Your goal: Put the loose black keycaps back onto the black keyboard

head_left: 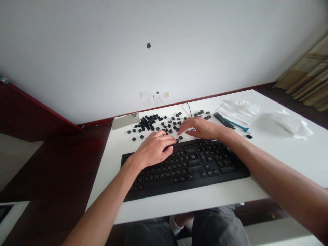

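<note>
A black keyboard (169,174) lies on the white table, many of its key positions bare of caps. My left hand (155,148) reaches over its upper left part, fingers stretched out and thumb apart. Its fingertips are close to a loose black keycap (177,140) at the keyboard's back edge; whether they touch it I cannot tell. My right hand (198,127) hovers behind the keyboard, fingers curved and thumb apart, above scattered keycaps (179,128). No object shows between its fingers. A denser heap of keycaps (147,122) sits behind my left hand.
A phone (125,121) lies at the table's back left. To the right are a blue tool (239,126), a dark strip (222,120) and crumpled clear plastic bags (238,109). A cable (189,108) runs off the back edge towards the wall (205,51).
</note>
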### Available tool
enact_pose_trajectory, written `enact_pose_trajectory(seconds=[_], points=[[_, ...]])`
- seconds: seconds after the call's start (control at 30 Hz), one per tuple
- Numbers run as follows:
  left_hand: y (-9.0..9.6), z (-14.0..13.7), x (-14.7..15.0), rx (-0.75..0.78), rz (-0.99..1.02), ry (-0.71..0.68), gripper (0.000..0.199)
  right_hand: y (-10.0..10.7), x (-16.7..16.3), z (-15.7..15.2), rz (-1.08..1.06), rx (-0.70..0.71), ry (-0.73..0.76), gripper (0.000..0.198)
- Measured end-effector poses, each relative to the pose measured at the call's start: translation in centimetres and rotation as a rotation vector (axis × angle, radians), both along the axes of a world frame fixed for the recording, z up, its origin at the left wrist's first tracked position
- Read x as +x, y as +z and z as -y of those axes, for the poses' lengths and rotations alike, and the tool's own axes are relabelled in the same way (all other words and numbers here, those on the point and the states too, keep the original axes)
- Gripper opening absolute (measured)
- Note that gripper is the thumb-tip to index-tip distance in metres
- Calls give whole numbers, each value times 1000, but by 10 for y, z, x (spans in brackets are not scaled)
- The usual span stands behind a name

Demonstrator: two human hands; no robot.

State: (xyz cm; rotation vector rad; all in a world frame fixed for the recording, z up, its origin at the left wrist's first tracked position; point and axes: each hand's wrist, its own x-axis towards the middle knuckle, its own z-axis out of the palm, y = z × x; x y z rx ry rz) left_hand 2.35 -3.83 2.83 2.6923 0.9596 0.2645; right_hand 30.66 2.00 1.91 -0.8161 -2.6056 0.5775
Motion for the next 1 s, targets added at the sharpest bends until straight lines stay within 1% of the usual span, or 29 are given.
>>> enact_pose_trajectory(seconds=[0.1, 0.23, 0.33, 0.47, 0.6, 0.7, 0.77, 0.87, 0.93, 1.0], points=[[-1, -3, -3, 18, -7, 7, 37, 1, -6, 6, 31, -30, 26, 38], [-2, -4, -3, 34, 12, 19, 40, 3, -9, 9, 72, -31, 24, 38], [-3, -4, -3, 25, 20, 15, 41, 3, -11, 11, 78, -24, -1, 36], [-5, -3, -1, 12, 26, 8, 44, 0, -15, 12, 90, -33, -61, 28], [-5, -2, 1, -1, 10, -2, 45, -1, -18, 12, 108, -23, -144, 15], [-4, -2, 2, -19, 13, -1, 45, 0, -8, 6, 85, 2, -210, 16], [-4, -1, 2, -30, 18, 2, 45, 1, 5, -2, 59, 60, -304, 17], [-3, -1, 2, -40, 20, 1, 45, 0, 26, -15, 39, 139, -486, 19], [-3, -1, 2, -47, 18, -2, 45, -3, 34, -21, 43, 129, -537, 19], [-3, -1, 2, -56, 20, -4, 45, -7, 36, -23, 51, 82, -535, 19]])
